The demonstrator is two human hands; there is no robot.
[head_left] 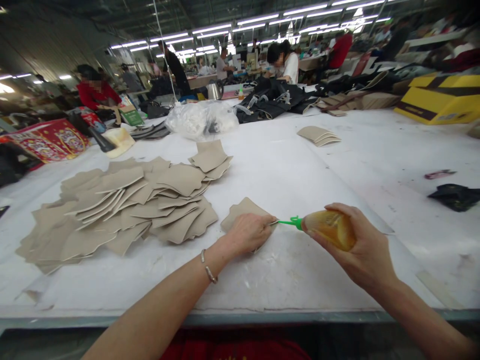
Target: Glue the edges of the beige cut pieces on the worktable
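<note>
- While your right hand (365, 252) is closed around the squeeze bottle (332, 229) of amber liquid, its green nozzle (290, 222) points left, the tip at the right corner of the beige piece (243, 207); no lettering can be read on the bottle.
- Your left hand (250, 232) lies over that piece, fingers bent at the same corner; whether they pinch it cannot be told.
- The piece lies on the white-covered table (292, 285), before you.
- To its left: a loose, overlapping pile of beige pieces (150, 205).
- Beyond, to the right: a small stack (318, 135) of similar pieces.
- Far right: a yellow box (442, 102) with dark bands, its print too small to read.
- Far left: a red box (48, 141), patterned, its markings unreadable.
</note>
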